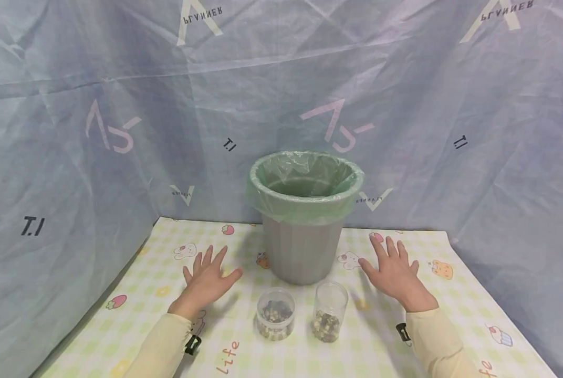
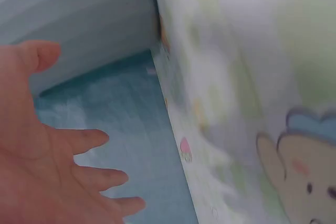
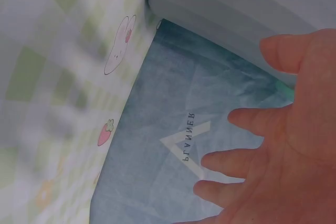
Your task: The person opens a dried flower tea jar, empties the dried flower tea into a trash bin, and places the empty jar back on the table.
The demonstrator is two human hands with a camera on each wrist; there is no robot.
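My left hand (image 1: 208, 281) is spread over the left part of the table, fingers straight and holding nothing. On the other side my right hand (image 1: 394, 273) is spread the same way, also holding nothing. Between them stand two clear containers with small brown and pale pieces inside. The left one is a short, wide plastic jar (image 1: 275, 314); the right one is a taller, narrow jar (image 1: 330, 312), filled in its lower part. Behind the jars stands a grey trash bin (image 1: 302, 252), with a thin green bag (image 1: 305, 210) folded over its rim.
A checked tablecloth (image 1: 243, 362) with cartoon prints covers the table. Blue-grey printed fabric (image 1: 206, 105) hangs behind the table and along its sides, close behind the bin. Both sleeves carry a dark wrist strap.
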